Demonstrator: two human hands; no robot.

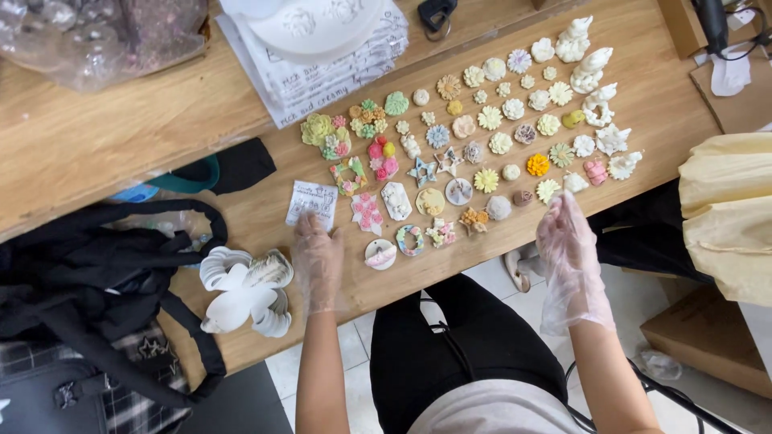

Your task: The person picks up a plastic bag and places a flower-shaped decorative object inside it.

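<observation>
Both my hands wear thin clear plastic gloves. My left hand [317, 261] lies flat on the wooden table [265, 217], fingers apart, its tips touching a small white printed card [312, 201]. My right hand [569, 241] hovers open near the table's front edge, fingertips close to a pale flower piece [548, 190] and a white piece [575, 182]. Between and beyond the hands lie several small moulded ornaments in pastel colours: flowers, stars, rings and ovals, such as a round white disc [379, 254] and a ring [410, 239]. Neither hand holds anything.
White flower-shaped moulds [245, 293] are stacked left of my left hand. A black bag with straps [88, 273] fills the left. At the back lie printed paper sheets [322, 68] under a white mould, and crumpled clear plastic [96, 36]. A cardboard box [708, 337] stands on the floor, right.
</observation>
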